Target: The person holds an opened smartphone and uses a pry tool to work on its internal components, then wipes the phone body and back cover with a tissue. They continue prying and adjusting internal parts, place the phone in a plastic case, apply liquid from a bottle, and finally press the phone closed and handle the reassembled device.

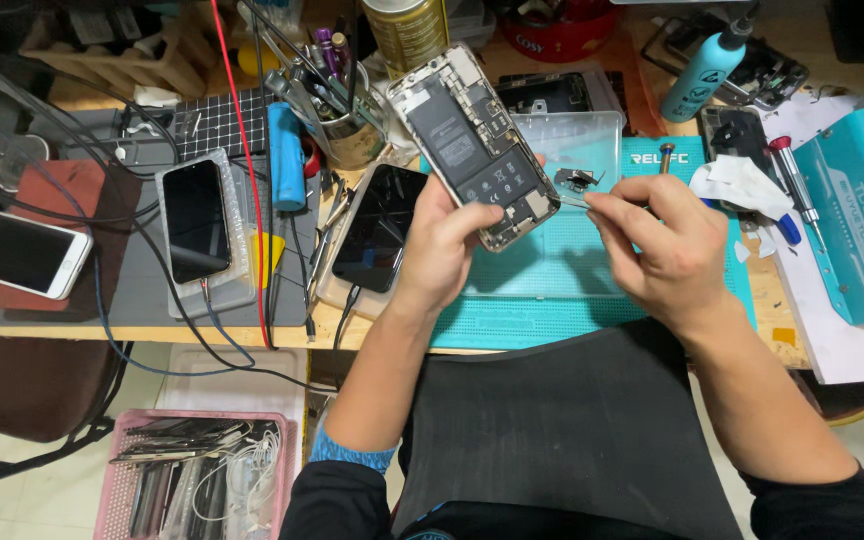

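Left hand [439, 245] clamped round opened smartphone [474, 145], internals up, above teal work mat [572, 290]. Right hand [664, 245] pinched shut on tweezers [574, 200], tip beside phone's lower edge.

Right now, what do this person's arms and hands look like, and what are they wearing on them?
Both hands are bare: no gloves, rings or watch show on the left hand or the right hand. The forearms are uncovered. Black sleeves are pushed up near the elbows, and a blue patterned cuff shows beneath the left one.
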